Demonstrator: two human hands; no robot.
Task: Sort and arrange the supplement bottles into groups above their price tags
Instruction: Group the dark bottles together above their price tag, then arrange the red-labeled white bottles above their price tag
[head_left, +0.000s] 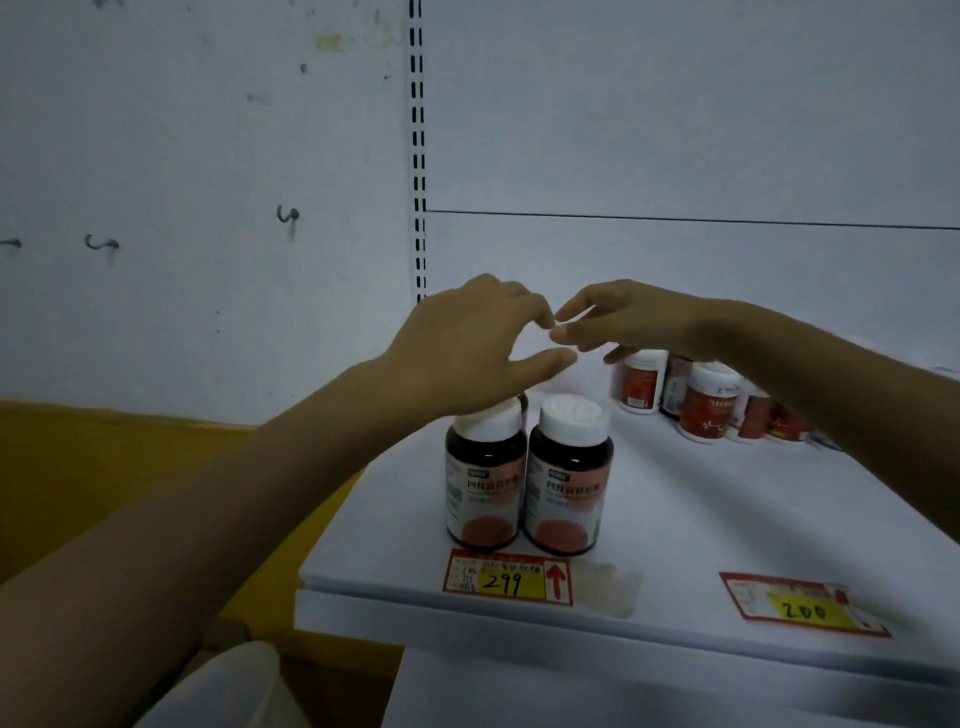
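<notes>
Two dark bottles with white caps and pink labels stand side by side on the white shelf (675, 519), the left bottle (485, 483) and the right bottle (567, 478), just behind the "299" price tag (508, 577). A third bottle behind them is mostly hidden. My left hand (467, 348) hovers above the left bottle's cap, fingers spread, holding nothing. My right hand (623, 317) hangs over a cluster of red-labelled white bottles (706, 402) at the back right, fingers apart, fingertips almost touching my left hand. A "200" price tag (802, 605) lies at the front right with no bottles behind it.
A white back panel with a slotted upright (417, 156) rises behind the shelf. Left of the shelf is a yellow surface (104, 467) and a wall with small hooks (101, 243). The shelf's left edge runs close by the left bottle.
</notes>
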